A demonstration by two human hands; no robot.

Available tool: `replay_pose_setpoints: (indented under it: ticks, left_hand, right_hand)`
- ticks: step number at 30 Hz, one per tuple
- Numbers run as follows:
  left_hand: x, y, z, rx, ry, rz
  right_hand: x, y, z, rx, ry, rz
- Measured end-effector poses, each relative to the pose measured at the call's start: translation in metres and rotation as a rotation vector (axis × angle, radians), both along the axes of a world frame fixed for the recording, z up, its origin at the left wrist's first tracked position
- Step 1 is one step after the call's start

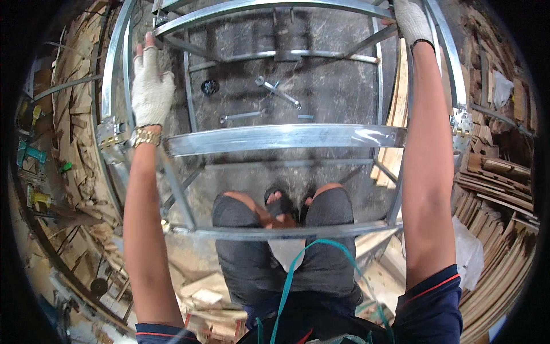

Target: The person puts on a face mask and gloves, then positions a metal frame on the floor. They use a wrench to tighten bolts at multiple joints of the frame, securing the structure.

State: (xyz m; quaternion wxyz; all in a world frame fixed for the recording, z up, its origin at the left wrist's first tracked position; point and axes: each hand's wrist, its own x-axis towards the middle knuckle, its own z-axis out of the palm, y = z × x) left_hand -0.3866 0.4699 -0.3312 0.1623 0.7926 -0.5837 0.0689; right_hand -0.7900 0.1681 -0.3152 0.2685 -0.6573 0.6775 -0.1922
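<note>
Wrenches [243, 116] strewn on grey floor [338, 97], seen through metal frame [286, 137]; wood [495, 246] piled both sides. Left hand [152, 86] held open; right hand [411, 22] placed at frame, grip cannot be told.

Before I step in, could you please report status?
Left hand open at metal frame; right hand at its right side, grip unclear; wrenches on floor below.

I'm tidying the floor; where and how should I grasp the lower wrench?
Probably mid-handle on the lower wrench, from above, through the opening in the metal frame: it lies flat on the floor, its slim, straight handle running right from a wider end.
</note>
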Motion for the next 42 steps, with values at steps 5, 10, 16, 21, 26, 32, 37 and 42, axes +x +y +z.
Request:
replay_pose_setpoints:
  ticks: [5,10,16,21,26,32,37,42]
  left_hand:
    - [-0.001,-0.011,-0.009,0.105,-0.003,0.207]
    - [0.018,-0.003,-0.017,0.101,0.042,0.275]
    - [-0.01,0.018,-0.008,0.133,0.138,0.25]
    - [-0.013,0.036,-0.007,0.177,0.11,0.271]
    - [-0.009,0.034,-0.002,0.156,0.15,0.288]
    - [-0.006,0.033,-0.007,0.113,0.155,0.291]
    - [-0.003,0.028,-0.012,0.197,0.146,0.307]
    - [-0.008,0.027,-0.014,0.167,0.148,0.295]
  right_hand:
    - [-0.024,-0.055,-0.051,-0.044,-0.067,-0.006]
    - [-0.007,-0.042,-0.031,0.022,-0.05,0.175]
    - [-0.032,-0.007,-0.022,0.044,0.03,0.108]
    - [-0.022,0.018,-0.008,0.081,0.09,0.086]
    - [-0.014,0.014,-0.015,0.037,0.106,0.084]
    - [-0.019,-0.01,-0.031,-0.106,0.185,0.125]
    - [-0.034,-0.019,-0.034,0.004,0.093,0.275]
    - [-0.031,-0.014,-0.029,0.11,0.064,0.198]
